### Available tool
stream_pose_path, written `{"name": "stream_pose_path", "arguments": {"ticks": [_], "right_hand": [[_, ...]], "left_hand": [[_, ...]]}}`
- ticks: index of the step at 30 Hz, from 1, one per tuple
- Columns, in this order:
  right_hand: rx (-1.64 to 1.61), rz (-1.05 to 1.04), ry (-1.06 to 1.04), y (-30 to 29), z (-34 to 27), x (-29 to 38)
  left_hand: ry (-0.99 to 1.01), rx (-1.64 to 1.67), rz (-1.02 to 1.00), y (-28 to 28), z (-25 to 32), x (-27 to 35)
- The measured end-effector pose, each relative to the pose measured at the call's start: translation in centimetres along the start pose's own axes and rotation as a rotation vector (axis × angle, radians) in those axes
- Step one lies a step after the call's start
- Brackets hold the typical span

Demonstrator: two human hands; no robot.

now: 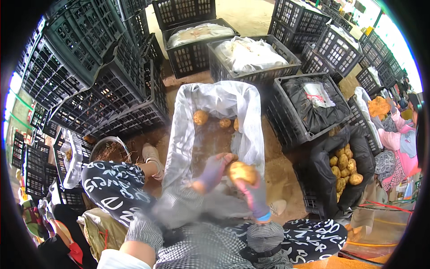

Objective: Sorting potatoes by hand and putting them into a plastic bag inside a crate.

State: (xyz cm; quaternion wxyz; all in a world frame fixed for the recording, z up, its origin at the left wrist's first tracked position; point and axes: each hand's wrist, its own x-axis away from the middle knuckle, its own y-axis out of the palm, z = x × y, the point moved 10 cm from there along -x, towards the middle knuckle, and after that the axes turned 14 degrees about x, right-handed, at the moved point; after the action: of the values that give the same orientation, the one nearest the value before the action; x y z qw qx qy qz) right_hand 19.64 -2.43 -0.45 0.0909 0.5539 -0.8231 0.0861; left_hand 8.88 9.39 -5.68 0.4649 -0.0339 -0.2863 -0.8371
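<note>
Before me stands a crate lined with white plastic film (248, 97), with a few potatoes (200, 117) lying at its far end. Over its near part, my right hand (252, 196), in a purple and pink glove, grips a large yellow potato (242, 172). My left hand (212, 171), in a similar glove and blurred, is just left of that potato, its fingertips close together; whether it holds something is unclear. On the right, a crate lined with black film (317, 158) holds a heap of potatoes (342, 163).
Tall stacks of black plastic crates (84, 67) rise on the left, beside a round tub of roots (109, 151). Covered crates (253, 57) stand ahead, and another with black film (312, 104) at right. A person in pink (399, 138) works at the far right.
</note>
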Motion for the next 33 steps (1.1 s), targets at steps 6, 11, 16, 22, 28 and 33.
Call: {"name": "stream_pose_path", "arguments": {"ticks": [6,11,16,22,28,33], "right_hand": [[-1.1,0.147,-0.347,-19.1,-3.1,-0.5],[-0.692,0.343,-0.434,-17.8,-5.2,-1.5],[-0.161,0.727,0.034,-19.7,2.3,1.3],[0.25,0.601,-0.016,-16.5,0.9,-0.5],[0.5,0.386,-0.249,-7.3,-4.1,-3.6],[-0.106,-0.095,-0.07,-1.7,3.1,-3.5]], "left_hand": [[0.046,-1.549,-0.283,-9.9,-10.2,-15.8],[0.295,-1.684,0.798,-30.4,2.4,-25.0],[0.507,-2.004,1.231,-15.4,-0.4,-28.0],[0.171,-0.724,0.162,-13.5,-1.5,-25.1],[0.192,-0.554,-0.001,-4.4,3.4,-13.2],[0.485,-0.597,-0.393,7.3,9.4,-3.1]]}}
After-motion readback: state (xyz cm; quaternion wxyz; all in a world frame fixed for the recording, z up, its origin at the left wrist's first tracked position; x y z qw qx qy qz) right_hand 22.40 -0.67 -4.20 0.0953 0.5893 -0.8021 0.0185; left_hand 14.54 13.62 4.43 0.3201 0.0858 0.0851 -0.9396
